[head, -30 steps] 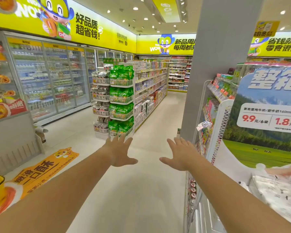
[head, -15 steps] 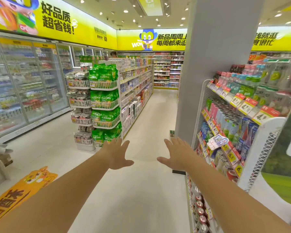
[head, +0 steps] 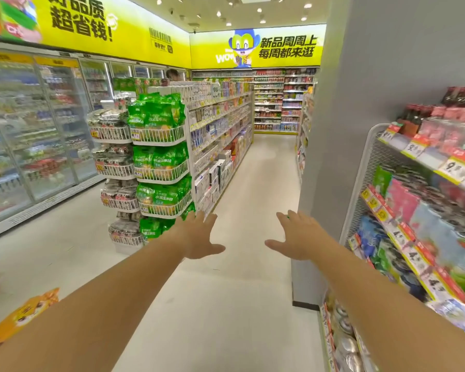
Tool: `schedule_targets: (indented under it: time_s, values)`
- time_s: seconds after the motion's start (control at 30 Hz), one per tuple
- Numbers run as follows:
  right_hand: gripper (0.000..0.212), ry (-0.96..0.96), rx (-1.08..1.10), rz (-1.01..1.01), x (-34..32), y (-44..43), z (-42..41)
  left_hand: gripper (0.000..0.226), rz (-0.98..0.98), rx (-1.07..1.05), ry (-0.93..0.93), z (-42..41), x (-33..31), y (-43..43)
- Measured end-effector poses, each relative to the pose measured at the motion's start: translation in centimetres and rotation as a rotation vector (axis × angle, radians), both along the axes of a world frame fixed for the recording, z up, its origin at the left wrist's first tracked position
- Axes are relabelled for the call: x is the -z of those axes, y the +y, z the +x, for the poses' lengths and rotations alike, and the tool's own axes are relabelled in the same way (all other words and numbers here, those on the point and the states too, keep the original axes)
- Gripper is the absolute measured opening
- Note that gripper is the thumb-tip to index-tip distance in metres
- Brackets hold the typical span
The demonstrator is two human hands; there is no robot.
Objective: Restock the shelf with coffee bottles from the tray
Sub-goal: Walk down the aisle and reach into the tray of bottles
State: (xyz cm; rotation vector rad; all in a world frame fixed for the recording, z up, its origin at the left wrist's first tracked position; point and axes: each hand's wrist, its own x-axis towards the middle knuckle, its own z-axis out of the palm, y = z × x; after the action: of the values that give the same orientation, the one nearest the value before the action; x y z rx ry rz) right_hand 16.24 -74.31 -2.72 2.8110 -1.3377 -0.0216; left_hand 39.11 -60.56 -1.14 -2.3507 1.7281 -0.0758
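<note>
Both my arms stretch out in front of me over the shop aisle. My left hand (head: 199, 236) is open, palm down, fingers spread, holding nothing. My right hand (head: 297, 236) is open in the same way, a little apart from the left. No tray and no coffee bottles can be made out. A white wire-sided shelf unit (head: 365, 167) with yellow and red price tags stands close on my right, packed with blurred packets and dark bottles on its top tier.
A grey pillar (head: 333, 116) rises just past my right hand. Basket racks of green bags (head: 159, 157) stand ahead left, glass-door fridges (head: 32, 130) line the left wall. A person's head (head: 172, 74) shows behind the middle shelves. The pale floor aisle (head: 253, 183) runs ahead.
The view has swung right and moved forward: the poster stand has left the frame and the right shelf unit is closer. Both hands stay open and outstretched.
</note>
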Motion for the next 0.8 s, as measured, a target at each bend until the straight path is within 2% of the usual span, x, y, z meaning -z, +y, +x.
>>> schedule_targets:
  time_s: [0.37, 0.7, 0.8]
  values:
    - [0.093, 0.044, 0.043, 0.011, 3.9, -29.0, 15.4, 0.095, 0.011, 0.02, 0.081, 16.0, 3.6, -29.6]
    - [0.088, 0.001, 0.158, 0.096, 7.7, -55.2, 27.5, 0.094, 0.113, 0.135, 0.094, 29.7, 6.3, -59.4]
    - [0.086, -0.019, 0.207, 0.078, 10.0, -63.8, 30.6, 0.094, 0.104, 0.191, 0.041, 32.5, 8.3, -68.8]
